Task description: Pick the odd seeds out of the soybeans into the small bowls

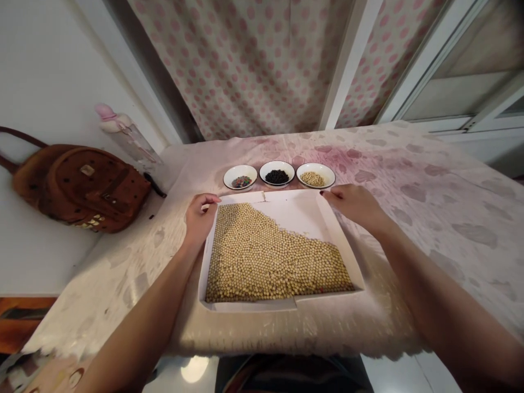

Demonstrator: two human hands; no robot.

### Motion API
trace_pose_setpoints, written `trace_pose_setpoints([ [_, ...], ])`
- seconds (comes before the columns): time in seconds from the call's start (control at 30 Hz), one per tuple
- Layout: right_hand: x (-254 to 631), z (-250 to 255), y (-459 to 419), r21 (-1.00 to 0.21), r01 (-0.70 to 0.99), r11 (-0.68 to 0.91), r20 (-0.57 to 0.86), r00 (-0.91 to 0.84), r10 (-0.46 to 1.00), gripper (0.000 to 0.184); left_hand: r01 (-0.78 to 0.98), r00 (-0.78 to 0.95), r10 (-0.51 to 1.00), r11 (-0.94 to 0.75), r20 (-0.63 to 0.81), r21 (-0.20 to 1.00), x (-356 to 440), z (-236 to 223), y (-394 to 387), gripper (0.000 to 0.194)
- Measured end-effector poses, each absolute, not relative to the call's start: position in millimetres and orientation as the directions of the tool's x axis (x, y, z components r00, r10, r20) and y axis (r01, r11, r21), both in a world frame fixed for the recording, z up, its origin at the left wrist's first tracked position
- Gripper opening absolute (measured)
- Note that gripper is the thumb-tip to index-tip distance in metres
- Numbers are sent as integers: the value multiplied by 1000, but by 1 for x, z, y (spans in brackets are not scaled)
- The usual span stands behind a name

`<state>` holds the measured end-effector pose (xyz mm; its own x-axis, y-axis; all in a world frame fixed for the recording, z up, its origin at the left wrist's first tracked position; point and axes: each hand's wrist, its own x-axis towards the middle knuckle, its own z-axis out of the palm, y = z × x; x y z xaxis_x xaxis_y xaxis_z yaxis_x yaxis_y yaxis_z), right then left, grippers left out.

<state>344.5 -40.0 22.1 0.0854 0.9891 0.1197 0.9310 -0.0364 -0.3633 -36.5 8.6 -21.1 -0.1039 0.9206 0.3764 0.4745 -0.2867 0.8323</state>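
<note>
A shallow white cardboard tray (pixel 305 210) lies on the table in front of me, filled mostly on its left and near side with tan soybeans (pixel 262 259). My left hand (pixel 200 218) grips the tray's far left corner, fingers curled over the rim. My right hand (pixel 355 204) holds the far right corner, fingers closed on the edge. Beyond the tray stand three small white bowls: one with mixed coloured beans (pixel 240 177), one with black beans (pixel 277 172), one with a few soybeans (pixel 315 174).
The table carries a pale cloth (pixel 429 196) with pink leaf marks. A brown studded backpack (pixel 82 185) and a bottle with a pink cap (pixel 123 134) sit on a white surface at left. A polka-dot curtain (pixel 254 60) hangs behind.
</note>
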Motion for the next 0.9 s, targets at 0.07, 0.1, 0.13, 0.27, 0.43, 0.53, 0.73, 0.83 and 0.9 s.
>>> trace_pose_setpoints([
  [0.07,337,30,-46,-386,922,-16,208,103,973,32,475,-104,920,-288,378,831,-36,-22,11,13],
  [0.1,333,33,-49,-414,910,37,215,59,975,27,474,-104,919,-291,380,831,-35,-23,12,13],
  [0.13,328,35,-52,-443,890,113,197,-26,980,21,472,-104,918,-293,382,832,-34,-23,13,13],
  [0.27,314,36,-64,-498,790,357,-7,-416,909,11,471,-110,915,-296,389,831,-33,-23,16,12],
  [0.43,315,38,-71,-499,794,347,-172,-483,859,11,487,-124,920,-271,372,831,-36,-23,14,13],
  [0.53,317,38,-72,-509,797,325,-219,-485,847,11,490,-121,923,-265,366,830,-36,-22,12,13],
  [0.73,317,30,-67,-470,814,342,-158,-459,874,10,502,-106,927,-262,360,824,-36,-20,11,12],
  [0.83,316,32,-67,-488,811,321,-137,-435,890,7,498,-109,927,-262,359,827,-36,-20,10,12],
  [0.9,315,33,-68,-507,802,317,-141,-440,887,4,493,-108,926,-265,361,829,-36,-21,10,12],
])
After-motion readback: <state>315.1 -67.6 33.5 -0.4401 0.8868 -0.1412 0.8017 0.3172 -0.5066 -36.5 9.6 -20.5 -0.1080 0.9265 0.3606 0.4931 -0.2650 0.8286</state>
